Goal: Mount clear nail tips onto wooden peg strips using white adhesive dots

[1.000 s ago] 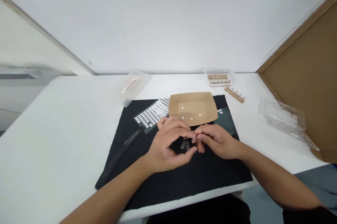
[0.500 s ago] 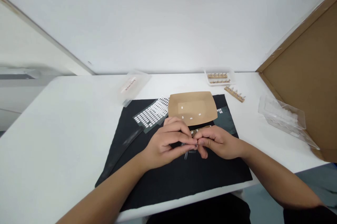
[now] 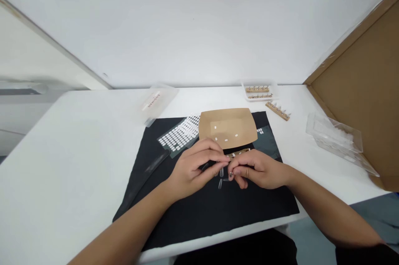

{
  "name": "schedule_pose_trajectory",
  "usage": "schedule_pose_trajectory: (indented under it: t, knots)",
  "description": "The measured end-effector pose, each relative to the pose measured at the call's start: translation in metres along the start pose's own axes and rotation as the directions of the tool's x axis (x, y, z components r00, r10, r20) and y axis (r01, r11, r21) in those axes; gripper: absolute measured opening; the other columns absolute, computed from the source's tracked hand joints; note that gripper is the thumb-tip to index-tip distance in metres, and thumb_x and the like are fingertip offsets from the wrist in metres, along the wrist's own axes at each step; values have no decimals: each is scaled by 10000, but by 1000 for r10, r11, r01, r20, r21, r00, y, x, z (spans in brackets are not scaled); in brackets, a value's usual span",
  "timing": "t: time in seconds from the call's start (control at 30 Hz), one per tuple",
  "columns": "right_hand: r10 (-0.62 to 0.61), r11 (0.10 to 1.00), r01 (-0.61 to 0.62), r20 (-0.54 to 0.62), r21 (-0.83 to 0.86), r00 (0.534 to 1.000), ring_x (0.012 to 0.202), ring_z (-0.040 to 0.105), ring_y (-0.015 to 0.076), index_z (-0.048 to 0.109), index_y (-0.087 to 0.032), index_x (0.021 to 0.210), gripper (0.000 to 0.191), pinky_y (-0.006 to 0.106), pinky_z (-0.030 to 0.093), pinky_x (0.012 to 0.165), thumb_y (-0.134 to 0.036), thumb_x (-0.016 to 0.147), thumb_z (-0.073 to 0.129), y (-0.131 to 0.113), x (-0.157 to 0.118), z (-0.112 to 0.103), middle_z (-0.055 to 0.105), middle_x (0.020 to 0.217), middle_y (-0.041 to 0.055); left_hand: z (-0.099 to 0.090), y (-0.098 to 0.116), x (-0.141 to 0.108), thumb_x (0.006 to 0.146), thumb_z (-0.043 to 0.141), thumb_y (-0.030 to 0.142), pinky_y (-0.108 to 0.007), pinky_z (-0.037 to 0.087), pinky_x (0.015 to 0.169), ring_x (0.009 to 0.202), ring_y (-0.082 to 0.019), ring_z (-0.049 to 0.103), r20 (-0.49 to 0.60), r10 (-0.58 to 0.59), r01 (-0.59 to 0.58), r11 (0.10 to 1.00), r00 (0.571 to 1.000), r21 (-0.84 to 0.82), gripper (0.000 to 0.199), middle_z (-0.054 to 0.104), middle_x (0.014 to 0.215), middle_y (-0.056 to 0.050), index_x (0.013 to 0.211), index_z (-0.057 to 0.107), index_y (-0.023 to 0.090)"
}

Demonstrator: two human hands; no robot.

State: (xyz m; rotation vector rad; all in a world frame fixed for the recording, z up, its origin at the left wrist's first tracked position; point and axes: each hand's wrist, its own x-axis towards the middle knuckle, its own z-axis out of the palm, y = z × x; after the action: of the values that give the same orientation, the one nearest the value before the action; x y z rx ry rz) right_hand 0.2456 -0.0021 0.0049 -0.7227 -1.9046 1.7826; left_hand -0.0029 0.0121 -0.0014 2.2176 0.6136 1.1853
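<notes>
My left hand (image 3: 198, 168) is closed in a pinch, thumb against fingertips, just left of my right hand; whatever lies between the fingers is too small to make out. My right hand (image 3: 257, 169) pinches a small metal stud (image 3: 231, 173) between thumb and curled forefinger. Clear nail tips (image 3: 220, 183) lie on the black mat (image 3: 218, 219) beneath the fingers. Behind the hands, partly covered by them, is a wooden strip (image 3: 241, 153) bearing small white pieces.
A brown paper tray (image 3: 229, 115) holds several white ovals. Sheets of white oval stickers (image 3: 176, 138) lie left of it. More studded wooden strips (image 3: 277, 111) are at the back right, some in a plastic box (image 3: 260, 99). Clear cases (image 3: 339, 136) stand by a cardboard panel (image 3: 361, 82).
My left hand has drawn slightly up and away from my right fingertips, opening a gap between them. The stud in my right hand and the nail tips below show more plainly.
</notes>
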Motion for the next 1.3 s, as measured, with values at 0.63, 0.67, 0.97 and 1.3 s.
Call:
schedule_pose_trajectory:
  t: [0.63, 0.67, 0.97, 1.3]
  knots:
    - [-63, 998, 63, -678, -25, 732, 832, 803, 204, 714, -212, 1019, 197, 267, 597, 582, -401, 991, 759, -1, -7, -22, 821, 963, 74, -10, -30, 0, 958, 745, 103, -341, 602, 761, 825, -195, 715, -241, 124, 69, 747, 963, 661, 129, 804, 935, -50, 1022, 789, 206]
    - [-69, 998, 42, -683, -56, 727, 833, 797, 205, 717, -215, 1017, 204, 268, 584, 571, -413, 992, 758, -1, -8, -24, 818, 971, 77, -10, -30, 0, 957, 737, 89, -353, 606, 783, 849, -204, 717, -232, 126, 62, 747, 965, 662, 160, 807, 958, -59, 1060, 784, 203]
    - [-368, 811, -19, -536, -585, 760, 718, 614, 122, 817, -272, 1032, 76, 256, 484, 564, -271, 972, 770, -3, -20, -31, 652, 931, 28, -2, -10, -2, 946, 745, 173, -402, 470, 798, 897, -225, 688, 57, 123, -134, 812, 991, 568, 126, 779, 963, -52, 1062, 705, 199]
    - [-357, 753, 22, -379, -658, 854, 894, 737, 181, 786, -284, 1103, 134, 316, 609, 792, -219, 1018, 706, 17, -33, -22, 767, 1029, 40, 9, -3, -6, 997, 726, 337, -414, 396, 808, 891, -234, 674, 212, 67, -185, 777, 975, 602, 161, 796, 947, -40, 1065, 719, 192]
